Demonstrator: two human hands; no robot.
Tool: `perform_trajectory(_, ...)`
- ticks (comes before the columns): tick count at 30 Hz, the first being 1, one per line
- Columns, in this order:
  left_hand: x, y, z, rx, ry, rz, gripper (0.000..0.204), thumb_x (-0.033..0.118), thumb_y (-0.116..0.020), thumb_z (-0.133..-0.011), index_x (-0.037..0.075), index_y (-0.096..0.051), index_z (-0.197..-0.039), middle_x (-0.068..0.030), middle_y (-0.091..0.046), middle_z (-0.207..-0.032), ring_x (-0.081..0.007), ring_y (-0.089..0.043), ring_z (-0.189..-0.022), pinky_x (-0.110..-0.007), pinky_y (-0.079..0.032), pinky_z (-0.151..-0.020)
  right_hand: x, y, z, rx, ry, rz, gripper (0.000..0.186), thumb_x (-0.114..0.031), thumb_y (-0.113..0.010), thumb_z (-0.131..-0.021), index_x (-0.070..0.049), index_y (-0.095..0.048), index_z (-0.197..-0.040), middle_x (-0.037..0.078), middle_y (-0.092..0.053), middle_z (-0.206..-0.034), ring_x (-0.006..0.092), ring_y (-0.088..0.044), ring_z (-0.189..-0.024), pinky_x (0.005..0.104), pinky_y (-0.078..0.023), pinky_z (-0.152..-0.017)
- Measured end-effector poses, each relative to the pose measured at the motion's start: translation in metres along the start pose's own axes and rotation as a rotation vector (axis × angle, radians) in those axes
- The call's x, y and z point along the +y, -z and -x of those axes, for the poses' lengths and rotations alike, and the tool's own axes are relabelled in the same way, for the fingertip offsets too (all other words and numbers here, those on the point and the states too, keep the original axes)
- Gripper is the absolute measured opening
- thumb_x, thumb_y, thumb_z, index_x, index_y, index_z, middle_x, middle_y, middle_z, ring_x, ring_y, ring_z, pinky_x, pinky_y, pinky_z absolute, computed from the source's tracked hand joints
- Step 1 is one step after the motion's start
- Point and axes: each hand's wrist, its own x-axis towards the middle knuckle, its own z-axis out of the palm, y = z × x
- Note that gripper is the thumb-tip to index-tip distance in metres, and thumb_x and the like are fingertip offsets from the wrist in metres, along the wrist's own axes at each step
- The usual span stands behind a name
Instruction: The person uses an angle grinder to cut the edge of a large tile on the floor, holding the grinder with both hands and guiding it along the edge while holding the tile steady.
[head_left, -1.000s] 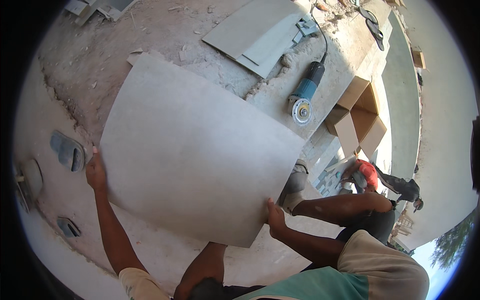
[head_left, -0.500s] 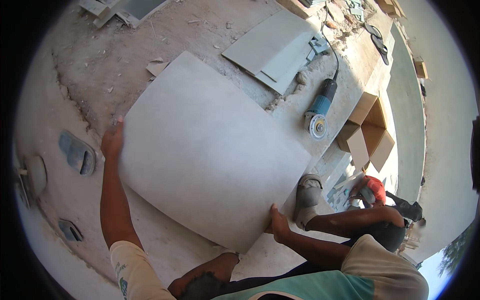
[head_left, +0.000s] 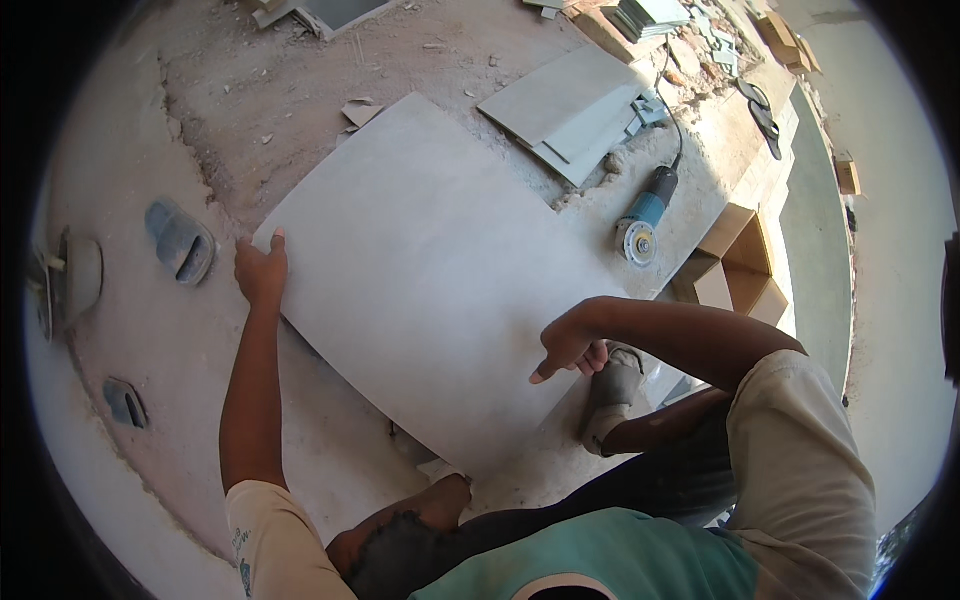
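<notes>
A large pale grey tile (head_left: 430, 270) lies in front of me, one corner pointing toward me. At its left corner my left hand (head_left: 262, 268) is closed on the edge, thumb on top; the fingers' ends are partly hidden. My right hand (head_left: 572, 340) is at the right edge, elbow raised. Its thumb points down over the tile's face, and its other fingers are loosely bent just outside the edge, apart from the thumb. Beside this hand is my shod foot (head_left: 615, 390). An angle grinder (head_left: 645, 215) with a round disc lies beyond the right edge.
Cut tile pieces (head_left: 560, 95) lie stacked beyond the tile, beside the grinder's cord. An open cardboard box (head_left: 740, 255) stands at right. A slide sandal (head_left: 182, 242) and another sandal (head_left: 125, 403) are at left. Black flip-flops (head_left: 762, 115) and rubble (head_left: 690, 55) lie at far right.
My right hand has left its hold near the close corner and moved up along the right edge, elbow lifting. My left hand remains at the left corner. The view has shifted slightly.
</notes>
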Motion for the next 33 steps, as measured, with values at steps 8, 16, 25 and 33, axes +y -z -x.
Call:
perform_trajectory(8, -0.041, -0.022, 0.21, -0.576, 0.894, 0.961, 0.074, 0.053, -0.045, -0.099, -0.009, -0.035, -0.138, -0.0267, -0.046, -0.138, -0.0365, -0.053, -0.123, -0.048, -0.046, -0.101, 0.03, 0.079, 0.083, 0.887, 0.267, -0.048, 0.068, -0.061, -0.053, -0.092, 0.005, -0.065, -0.097, 0.016, -0.068, -0.09, 0.025, -0.066, -0.08, 0.0349, -0.054, -0.073)
perform_trajectory(16, -0.033, -0.021, 0.214, -0.39, 0.784, 0.665, 0.073, 0.053, -0.041, -0.101, -0.009, -0.033, -0.139, -0.0227, -0.046, -0.138, -0.0321, -0.051, -0.123, -0.046, -0.042, -0.104, 0.189, 0.069, 0.1, 1.547, 0.502, -0.435, 0.045, -0.046, -0.053, -0.1, -0.003, -0.063, -0.093, 0.008, -0.066, -0.085, 0.017, -0.064, -0.084, 0.0324, -0.051, -0.077)
perform_trajectory(25, -0.049, -0.04, 0.224, -0.365, 0.746, 0.693, 0.075, 0.049, -0.046, -0.101, -0.011, -0.026, -0.141, -0.0234, -0.045, -0.138, -0.0312, -0.047, -0.125, -0.043, -0.039, -0.106, 0.339, 0.045, 0.031, 1.439, -0.185, 0.206, 0.07, -0.012, -0.079, -0.077, -0.01, -0.045, -0.137, 0.018, -0.047, -0.143, 0.0337, -0.05, -0.128, 0.0428, -0.042, -0.103)
perform_trajectory(33, -0.052, -0.036, 0.209, -0.511, 0.687, 0.409, 0.07, 0.053, -0.047, -0.099, -0.01, -0.044, -0.128, -0.0223, -0.054, -0.122, -0.0353, -0.061, -0.103, -0.051, -0.055, -0.081, 0.346, 0.095, 0.005, 1.33, -0.097, 0.716, 0.091, -0.024, -0.091, -0.058, -0.01, -0.044, -0.135, 0.016, -0.036, -0.151, 0.0316, -0.027, -0.145, 0.053, -0.019, -0.12)
